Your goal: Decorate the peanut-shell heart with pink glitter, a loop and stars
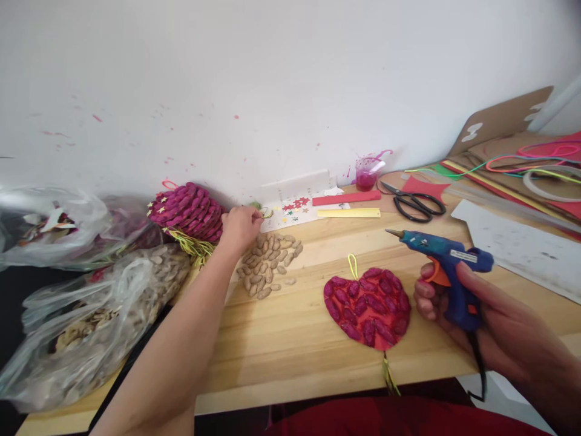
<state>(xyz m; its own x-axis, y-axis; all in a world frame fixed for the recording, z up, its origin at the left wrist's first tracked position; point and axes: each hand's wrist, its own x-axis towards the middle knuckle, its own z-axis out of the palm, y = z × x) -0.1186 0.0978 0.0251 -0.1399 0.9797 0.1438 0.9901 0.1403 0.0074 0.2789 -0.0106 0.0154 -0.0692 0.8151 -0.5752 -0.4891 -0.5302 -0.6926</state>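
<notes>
My right hand [490, 321] is wrapped round a blue hot glue gun [458, 260], fingers by its orange trigger; the nozzle points left. Below the nozzle lies a heart [367, 309] covered in magenta peanut shells, with a yellow loop on top and a tassel at its tip. My left hand [242, 227] reaches to the back of the table, fingertips pinched together beside a white paper [295, 212] bearing small stars. Whatever it holds is too small to make out. Plain peanuts [270, 260] lie in a loose pile just below it.
Left of my hand leans a magenta peanut-shell cone [188, 212]. Plastic bags [100, 321] of shells crowd the left edge. Behind the glue gun are black scissors [413, 203], a red strip [347, 198], a yellow strip [348, 213] and a cup of magenta paint [367, 175].
</notes>
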